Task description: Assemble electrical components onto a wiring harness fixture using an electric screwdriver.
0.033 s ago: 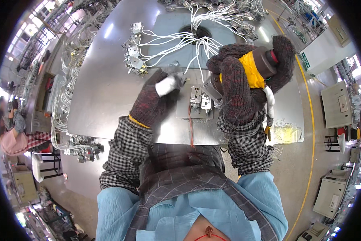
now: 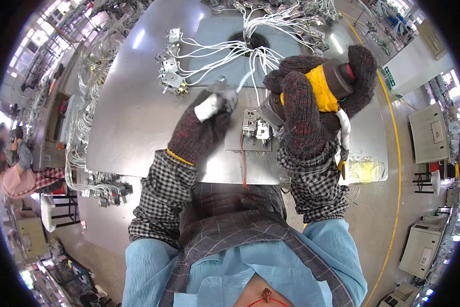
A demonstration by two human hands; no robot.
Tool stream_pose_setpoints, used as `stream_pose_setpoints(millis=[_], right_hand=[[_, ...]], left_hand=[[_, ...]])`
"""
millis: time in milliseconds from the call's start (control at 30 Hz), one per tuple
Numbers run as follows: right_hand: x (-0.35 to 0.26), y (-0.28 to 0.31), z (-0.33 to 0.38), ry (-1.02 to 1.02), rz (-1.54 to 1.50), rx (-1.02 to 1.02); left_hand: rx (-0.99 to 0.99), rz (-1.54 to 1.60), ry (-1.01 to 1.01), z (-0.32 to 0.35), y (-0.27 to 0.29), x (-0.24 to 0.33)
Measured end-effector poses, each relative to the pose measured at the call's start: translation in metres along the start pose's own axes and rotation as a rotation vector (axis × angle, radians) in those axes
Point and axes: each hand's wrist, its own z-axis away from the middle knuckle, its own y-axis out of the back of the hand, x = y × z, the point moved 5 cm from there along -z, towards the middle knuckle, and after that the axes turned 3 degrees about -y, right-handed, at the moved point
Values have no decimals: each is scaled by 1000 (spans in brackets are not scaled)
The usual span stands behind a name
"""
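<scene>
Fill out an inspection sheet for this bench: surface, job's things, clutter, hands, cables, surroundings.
Surface: grey metal table, glare patches.
Job's things: yellow-bodied power tool over a small metal part on a flat plate.
Clutter: finished metal parts grouped at the far left.
Hands: gloved left hand pinches a white wire; gloved right hand grips the tool.
Cables: white wires fan from a table hole.
Surroundings: wire racks left, machines right, a person at far left.

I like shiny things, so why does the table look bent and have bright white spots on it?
In the head view the fisheye lens bends the metal table toward the rim; the white streaks are ceiling lights glaring off it. The gloved left hand and right hand look sharp, while the person at the far left edge is blurry.
</scene>
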Motion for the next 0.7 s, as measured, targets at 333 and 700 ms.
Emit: stream_pose_setpoints(millis=[333,700], right_hand=[[-20,11,-14,361,-56,74],[-20,4,-11,382,160,0]], left_hand=[[-328,-1661,-538,9,-59,-8],[-448,-1854,-322,0,-39,25]])
